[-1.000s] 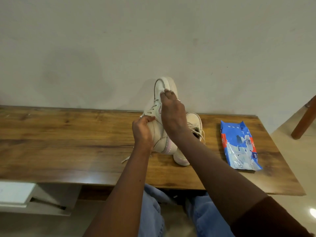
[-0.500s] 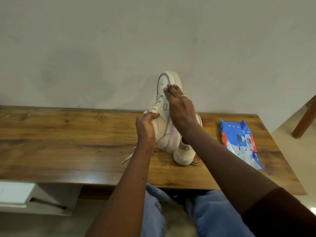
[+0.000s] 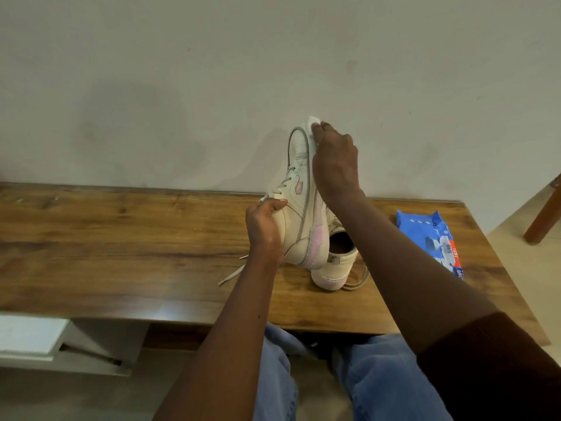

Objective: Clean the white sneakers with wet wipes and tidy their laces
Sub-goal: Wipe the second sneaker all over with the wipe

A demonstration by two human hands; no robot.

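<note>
A white sneaker (image 3: pixel 299 208) with a pink heel patch stands on its heel, toe pointing up, above the wooden table (image 3: pixel 121 238). My left hand (image 3: pixel 265 229) grips it at the laced side near the ankle. My right hand (image 3: pixel 335 165) presses a white wet wipe (image 3: pixel 314 121) against the sole edge near the toe. The second white sneaker (image 3: pixel 337 262) lies on the table just behind and right of the held one, its opening facing me. A loose lace end (image 3: pixel 232 275) trails onto the table left of my left wrist.
A blue wet wipes pack (image 3: pixel 434 241) lies on the table's right part. The wall rises directly behind the table. A brown chair leg (image 3: pixel 543 214) stands on the floor at far right. A white shelf (image 3: pixel 30 335) sits lower left. My jeans-clad knees show under the table edge.
The held sneaker has turned more upright, its sole edge now facing right. My right hand slid with the wipe from the toe's upper to the sole side at the tip.
</note>
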